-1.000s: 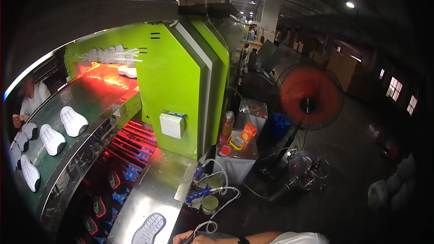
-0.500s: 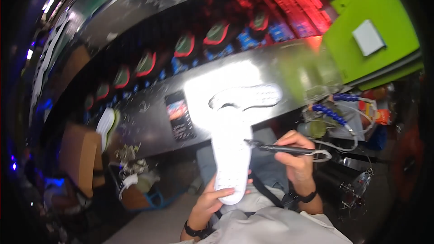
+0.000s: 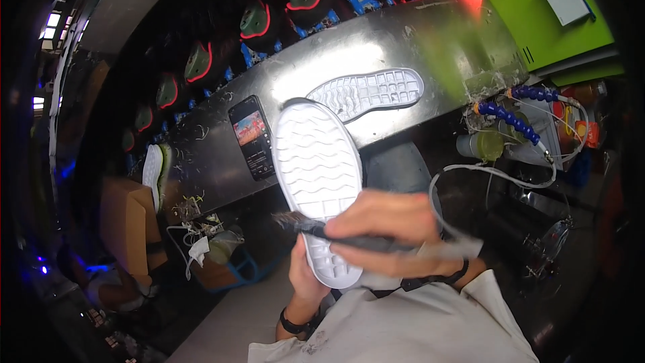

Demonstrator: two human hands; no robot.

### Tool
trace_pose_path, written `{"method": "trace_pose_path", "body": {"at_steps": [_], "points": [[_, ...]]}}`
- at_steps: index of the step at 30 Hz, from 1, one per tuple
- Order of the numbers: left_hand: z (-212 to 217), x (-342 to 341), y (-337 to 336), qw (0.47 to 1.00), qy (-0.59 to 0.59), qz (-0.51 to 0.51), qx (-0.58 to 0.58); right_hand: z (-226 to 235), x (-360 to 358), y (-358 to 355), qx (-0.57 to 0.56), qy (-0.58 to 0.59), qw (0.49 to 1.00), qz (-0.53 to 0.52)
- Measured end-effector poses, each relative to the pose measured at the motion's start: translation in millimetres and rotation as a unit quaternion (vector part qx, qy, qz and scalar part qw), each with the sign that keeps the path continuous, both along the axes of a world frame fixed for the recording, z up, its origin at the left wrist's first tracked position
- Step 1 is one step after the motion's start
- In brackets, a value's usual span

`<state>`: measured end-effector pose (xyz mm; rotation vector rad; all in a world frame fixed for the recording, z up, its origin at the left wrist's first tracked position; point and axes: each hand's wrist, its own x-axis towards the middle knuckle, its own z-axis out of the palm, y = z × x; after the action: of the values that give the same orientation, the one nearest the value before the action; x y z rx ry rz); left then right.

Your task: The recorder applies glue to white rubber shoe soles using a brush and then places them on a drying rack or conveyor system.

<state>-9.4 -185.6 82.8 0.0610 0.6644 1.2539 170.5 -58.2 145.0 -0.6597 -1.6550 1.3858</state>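
A white shoe sole [image 3: 316, 154], its wavy tread facing up, lies tilted across my lap with its wide end over the bench edge. My left hand [image 3: 307, 275] grips it by the narrow end from the left side, the fingers mostly hidden beneath. In my right hand [image 3: 386, 232], blurred by motion, is a slim black brush [image 3: 299, 224] with a pale hose or cord at its rear. The brush's bristle tip lies across the sole near the left edge. A second white sole [image 3: 376, 91] rests tread-up on the metal bench beyond.
The metal bench [image 3: 222, 181] carries a phone [image 3: 250, 136] with a lit screen. Another sole [image 3: 153, 175] stands at its left end by a cardboard box [image 3: 127, 228]. Blue jointed hoses [image 3: 507, 121] are at right, below a green cabinet [image 3: 531, 0]. Green-and-red shoe parts [image 3: 255, 20] line the far side.
The brush has swept left from the sole's right edge across to its left side. The sole in my left hand has shifted, and its tread now shows clearly. My view has tilted.
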Motion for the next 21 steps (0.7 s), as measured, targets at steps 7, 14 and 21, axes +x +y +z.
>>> {"method": "trace_pose_path", "body": {"at_steps": [7,14,21], "points": [[16.1,20.5,52.1,0.998,-0.043,-0.018,0.049,-1.0,1.3,-44.0,0.062,0.015,0.997,-0.043],[27.9,0.4,88.5,0.982,-0.121,-0.140,-0.033,12.0,22.0,-48.0,-0.029,0.001,0.999,-0.023],[65.5,-52.6,114.7,0.952,0.014,-0.277,-0.128,4.0,-15.2,-64.6,-0.011,0.020,1.000,-0.016]]}}
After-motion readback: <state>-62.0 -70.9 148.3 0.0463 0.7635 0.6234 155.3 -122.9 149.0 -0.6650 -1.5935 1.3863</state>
